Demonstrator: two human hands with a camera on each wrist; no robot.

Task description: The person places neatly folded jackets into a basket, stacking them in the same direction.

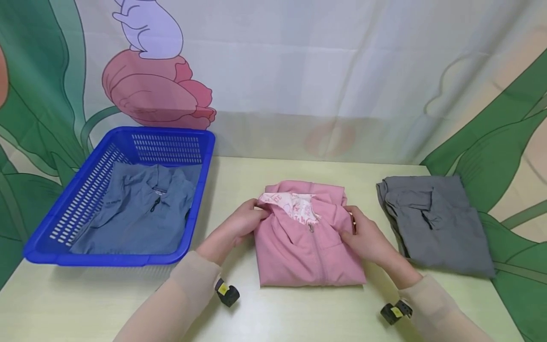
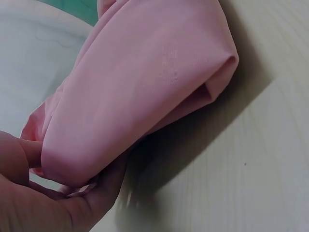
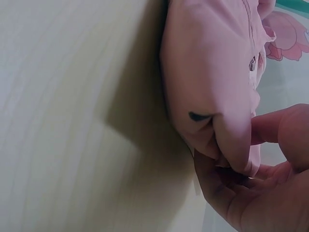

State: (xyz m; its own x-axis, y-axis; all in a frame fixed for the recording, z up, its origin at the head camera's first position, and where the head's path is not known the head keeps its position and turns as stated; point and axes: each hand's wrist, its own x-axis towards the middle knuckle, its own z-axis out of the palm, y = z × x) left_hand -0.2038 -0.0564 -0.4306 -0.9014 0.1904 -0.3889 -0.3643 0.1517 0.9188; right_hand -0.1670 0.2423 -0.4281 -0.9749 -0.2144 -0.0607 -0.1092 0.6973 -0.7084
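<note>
Pink jacket (image 1: pixel 282 251), folded, pinched at both sides on a pale table (image 1: pixel 299 313).
The left hand (image 1: pixel 245 221) and right hand (image 1: pixel 365 235) each pinch an opposite edge, presumably to keep the layers aligned. It lies between a blue plastic basket (image 1: pixel 107 260), holding a blue-grey jacket (image 1: pixel 141 218), and a folded grey garment (image 1: pixel 453 242). Smooth cloth forms a near-rectangle; a zip (image 1: pixel 318 259) divides the front below a white, red-printed lining (image 1: pixel 301 210).
</note>
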